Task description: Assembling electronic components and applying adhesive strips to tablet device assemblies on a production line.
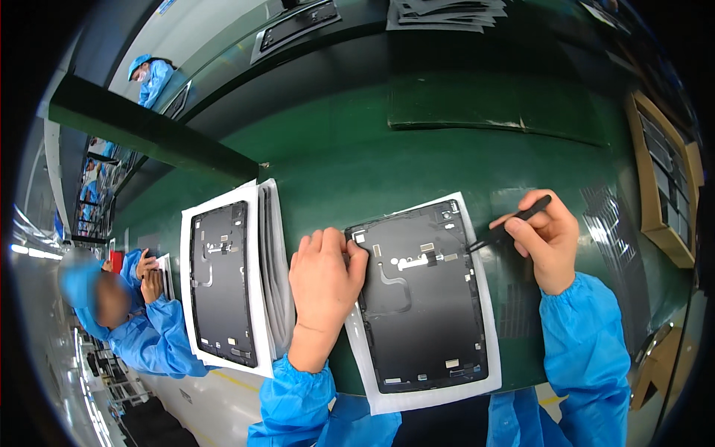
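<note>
Now: 2 black panels (424, 290) | left hand (322, 279) flat | right hand (547, 238) fingers grip tweezers (510, 226)

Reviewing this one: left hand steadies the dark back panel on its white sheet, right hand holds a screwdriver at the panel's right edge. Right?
Not quite. In the head view the right hand holds black tweezers, not a screwdriver. The left hand does rest on the dark back panel.

Both forearms enter from the lower edge in blue sleeves with elastic cuffs. Left hand (324, 279) lies palm down, fingers curled together, fingertips pressing downward. Right hand (542, 237) is raised and apart from the left, fingers pinched in a pen-like grip, thumb and forefinger closed, wrist bent slightly inward.
</note>
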